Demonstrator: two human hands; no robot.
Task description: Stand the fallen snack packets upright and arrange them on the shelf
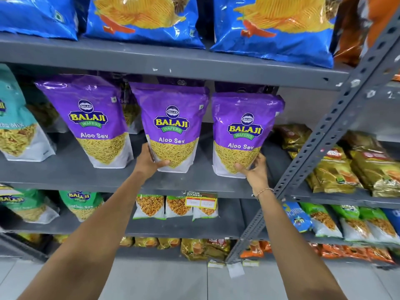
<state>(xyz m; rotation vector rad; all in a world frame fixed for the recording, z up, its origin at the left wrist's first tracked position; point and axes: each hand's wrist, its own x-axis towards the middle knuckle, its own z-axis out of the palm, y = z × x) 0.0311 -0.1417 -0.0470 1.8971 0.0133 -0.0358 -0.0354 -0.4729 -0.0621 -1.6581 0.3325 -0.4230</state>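
Landmark: grey metal shelf (71,169), middle tier of the rack.

Item 1, middle purple Aloo Sev packet (173,126): upright on the shelf, base near the front edge. Left hand (149,161) grips its lower left corner, thumb across the white front of the base, fingers wrapped behind the packet and out of sight.

Item 2, right purple Aloo Sev packet (246,135): upright on the shelf, just beside item 1 with a narrow gap between them. Right hand (255,169) holds its lower right corner, thumb pressed on the front, fingers curled round the side edge. A thin bracelet (265,191) sits on that wrist.

Item 3, left purple Aloo Sev packet (95,120): upright on the shelf, beside item 1, untouched by either hand.

Item 4, teal packet (19,126): on the shelf at its far left end, upright.

Item 5, blue chip bags (147,18): on the tier above the shelf.

Item 6, price tag (201,200): clipped to the shelf's front edge, below item 2.
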